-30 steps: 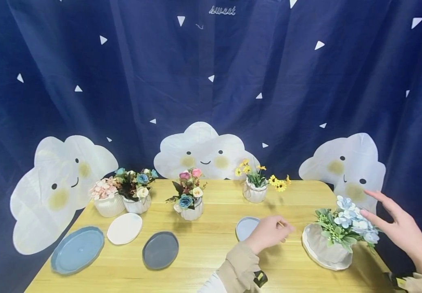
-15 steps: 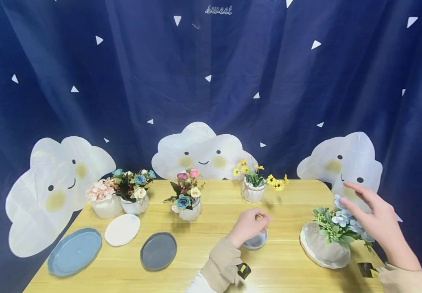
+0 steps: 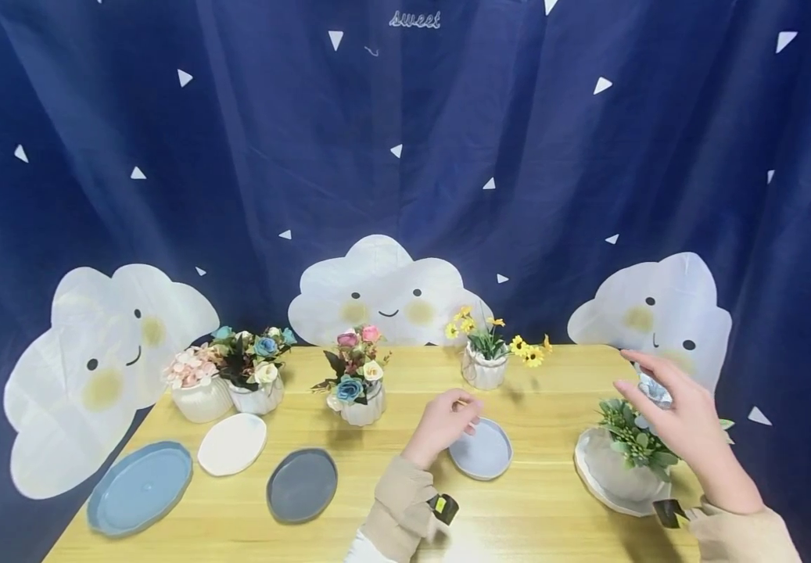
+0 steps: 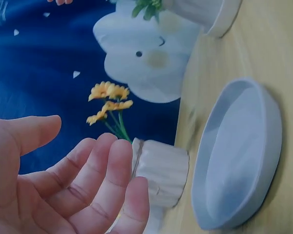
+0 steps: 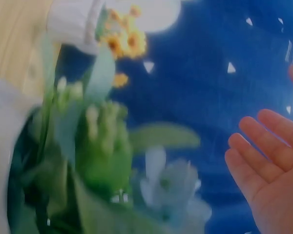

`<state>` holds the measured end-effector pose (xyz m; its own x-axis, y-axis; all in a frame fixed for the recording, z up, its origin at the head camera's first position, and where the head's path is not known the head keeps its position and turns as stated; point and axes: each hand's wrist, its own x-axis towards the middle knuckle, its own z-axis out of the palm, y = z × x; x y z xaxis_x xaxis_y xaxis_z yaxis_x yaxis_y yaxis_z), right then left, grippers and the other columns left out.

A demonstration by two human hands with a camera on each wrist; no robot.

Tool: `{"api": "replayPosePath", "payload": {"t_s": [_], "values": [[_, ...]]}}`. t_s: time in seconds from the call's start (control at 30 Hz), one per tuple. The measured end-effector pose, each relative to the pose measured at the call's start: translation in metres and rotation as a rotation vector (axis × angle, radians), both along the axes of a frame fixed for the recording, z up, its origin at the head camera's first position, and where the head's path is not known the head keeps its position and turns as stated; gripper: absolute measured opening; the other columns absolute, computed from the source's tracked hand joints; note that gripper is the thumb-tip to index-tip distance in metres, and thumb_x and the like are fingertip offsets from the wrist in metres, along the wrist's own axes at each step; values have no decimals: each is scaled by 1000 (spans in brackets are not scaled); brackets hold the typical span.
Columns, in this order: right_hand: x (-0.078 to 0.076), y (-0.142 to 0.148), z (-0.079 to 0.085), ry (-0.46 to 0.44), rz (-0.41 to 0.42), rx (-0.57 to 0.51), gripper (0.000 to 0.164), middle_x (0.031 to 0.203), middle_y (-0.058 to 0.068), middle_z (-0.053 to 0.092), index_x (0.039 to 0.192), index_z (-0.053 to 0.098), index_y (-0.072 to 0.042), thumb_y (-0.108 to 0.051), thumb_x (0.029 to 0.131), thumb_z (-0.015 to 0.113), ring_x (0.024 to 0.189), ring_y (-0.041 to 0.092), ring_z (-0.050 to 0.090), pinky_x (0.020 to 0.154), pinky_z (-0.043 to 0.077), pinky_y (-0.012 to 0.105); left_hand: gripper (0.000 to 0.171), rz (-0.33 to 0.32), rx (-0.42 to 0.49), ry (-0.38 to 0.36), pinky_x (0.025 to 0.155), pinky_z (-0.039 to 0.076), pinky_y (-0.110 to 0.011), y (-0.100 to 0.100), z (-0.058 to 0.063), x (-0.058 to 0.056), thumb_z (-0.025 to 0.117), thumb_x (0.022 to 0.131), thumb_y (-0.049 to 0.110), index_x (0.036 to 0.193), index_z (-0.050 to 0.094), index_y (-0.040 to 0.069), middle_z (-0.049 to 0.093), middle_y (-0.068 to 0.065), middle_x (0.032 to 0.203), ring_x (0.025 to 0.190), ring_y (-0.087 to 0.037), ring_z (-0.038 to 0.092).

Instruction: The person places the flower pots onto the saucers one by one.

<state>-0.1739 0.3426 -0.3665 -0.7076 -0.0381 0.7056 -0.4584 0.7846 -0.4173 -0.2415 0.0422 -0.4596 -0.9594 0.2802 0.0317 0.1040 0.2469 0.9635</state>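
My left hand (image 3: pixel 442 426) hovers over the left edge of a small light-blue plate (image 3: pixel 482 450); its fingers are loosely bent with nothing between them in the left wrist view. Further back stands a white pot of yellow flowers (image 3: pixel 486 367). My right hand (image 3: pixel 683 422) is raised over a white pot of pale blue flowers and green leaves (image 3: pixel 633 438), hiding most of the blossoms. In the right wrist view its fingers (image 5: pixel 268 156) are extended and hold nothing. That pot sits on a white scalloped plate (image 3: pixel 586 477).
At left on the wooden table (image 3: pixel 405 532) lie a blue oval plate (image 3: pixel 141 489), a white plate (image 3: pixel 232 444) and a dark grey plate (image 3: pixel 302 485). Behind them stand pots of pink flowers (image 3: pixel 197 391), blue and white flowers (image 3: pixel 257 383) and mixed roses (image 3: pixel 359 391). A navy curtain hangs behind.
Both hands have moved left. The left hand has come off the middle of the light-blue plate, uncovering it. The right hand has passed from beside the blue flowers to in front of them.
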Motion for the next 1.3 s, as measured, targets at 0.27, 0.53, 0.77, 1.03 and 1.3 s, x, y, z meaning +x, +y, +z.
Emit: {"api": "replayPosePath", "payload": {"t_s": [0.27, 0.53, 0.77, 1.03, 1.3], "values": [[-11, -25, -10, -38, 66, 70, 45, 115, 13, 65, 121, 63, -8, -9, 78, 76, 103, 11, 58, 84, 36, 6, 26, 51, 47, -59, 63, 56, -40, -15, -5, 2, 62, 92, 30, 101, 64, 6, 69, -9, 81, 68, -19, 65], [-23, -42, -23, -95, 110, 84, 44, 117, 10, 65, 122, 61, -6, -14, 81, 75, 100, 31, 61, 85, 42, 18, 31, 78, 71, -110, 59, 55, -33, -26, -16, 1, 62, 91, 31, 105, 63, 3, 68, -14, 85, 67, -17, 64], [-34, -56, -37, -187, 168, 116, 40, 120, 10, 64, 123, 61, -7, -21, 86, 71, 101, 31, 63, 87, 48, 45, 34, 101, 80, -151, 55, 55, -28, -31, -23, 1, 62, 92, 30, 107, 62, 0, 67, -17, 85, 64, -18, 65], [-46, -73, -52, -308, 247, 86, 43, 121, 12, 64, 122, 61, -3, -26, 87, 70, 108, 31, 61, 91, 50, 47, 28, 106, 79, -174, 53, 53, -25, -34, -34, 1, 62, 92, 27, 102, 62, 1, 67, -16, 82, 59, -12, 61], [-61, -85, -71, -442, 228, 23, 43, 114, 20, 65, 118, 60, 5, -23, 87, 69, 103, 36, 62, 89, 51, 48, 13, 120, 69, -176, 49, 52, -23, -31, -45, 2, 60, 87, 12, 93, 63, 1, 63, -9, 70, 52, -11, 56]]}}
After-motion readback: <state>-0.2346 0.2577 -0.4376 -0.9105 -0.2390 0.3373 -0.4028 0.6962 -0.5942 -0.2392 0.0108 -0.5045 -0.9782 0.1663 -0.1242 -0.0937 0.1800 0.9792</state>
